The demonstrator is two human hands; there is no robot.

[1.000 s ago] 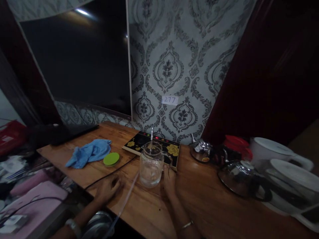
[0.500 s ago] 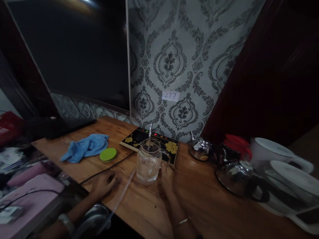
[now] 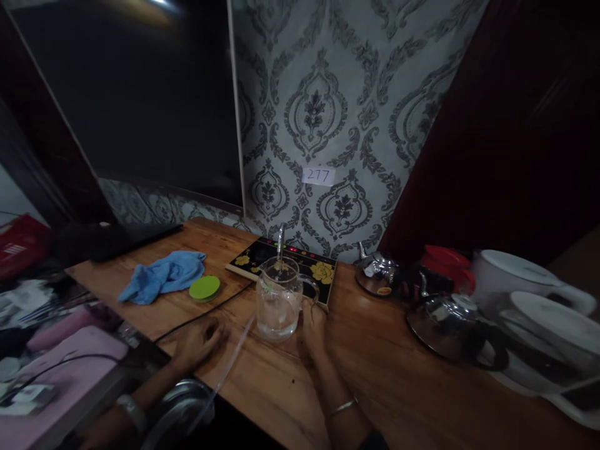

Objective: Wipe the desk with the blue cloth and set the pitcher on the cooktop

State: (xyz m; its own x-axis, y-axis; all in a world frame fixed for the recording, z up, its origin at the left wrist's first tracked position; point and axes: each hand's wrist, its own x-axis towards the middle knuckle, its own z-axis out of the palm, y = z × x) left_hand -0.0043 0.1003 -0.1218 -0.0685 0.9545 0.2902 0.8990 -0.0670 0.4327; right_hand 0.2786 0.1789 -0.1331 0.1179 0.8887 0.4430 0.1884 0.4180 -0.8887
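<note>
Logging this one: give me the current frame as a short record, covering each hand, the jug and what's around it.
Left hand: loosely curled over the wooden table, nothing visible in it
Right hand: at the jug's handle; grip unclear
Glass jug: upright on the table, clear liquid inside
Behind jug: black panel with gold flowers, one red light lit
Left of jug: green disc, blue cloth
Right side: two shiny kettles, red pitcher
Wall: paper marked 277

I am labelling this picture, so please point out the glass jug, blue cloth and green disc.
Glass jug (image 3: 279, 312), head view: body
Blue cloth (image 3: 166, 275), head view: middle
Green disc (image 3: 205, 288), head view: top
</note>
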